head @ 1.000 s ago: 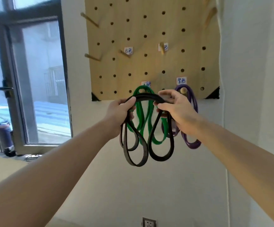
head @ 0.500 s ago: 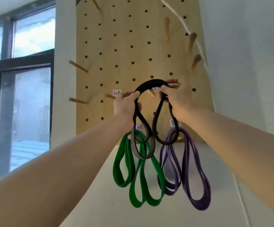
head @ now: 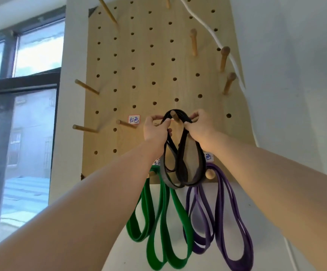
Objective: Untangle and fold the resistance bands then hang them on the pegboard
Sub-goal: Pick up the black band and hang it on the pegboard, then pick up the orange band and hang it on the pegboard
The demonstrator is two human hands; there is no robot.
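Observation:
A folded black resistance band (head: 182, 165) hangs in loops in front of the wooden pegboard (head: 152, 75). My left hand (head: 155, 130) pinches its top on the left side and my right hand (head: 201, 128) pinches it on the right. The top of the black band arches over a wooden peg (head: 175, 117) in the board's middle row. Below, a folded green band (head: 158, 222) and a folded purple band (head: 223, 222) hang from pegs along the board's bottom edge.
Several bare wooden pegs stick out of the board, such as one (head: 125, 123) beside a red-lettered label (head: 133, 119) and others at the upper right (head: 224, 57). A white cord (head: 235, 65) runs down the right edge. A window (head: 21, 114) fills the left.
Both hands raised the black band from below the board's lower edge up to the middle row, and its top loop now sits over a peg there.

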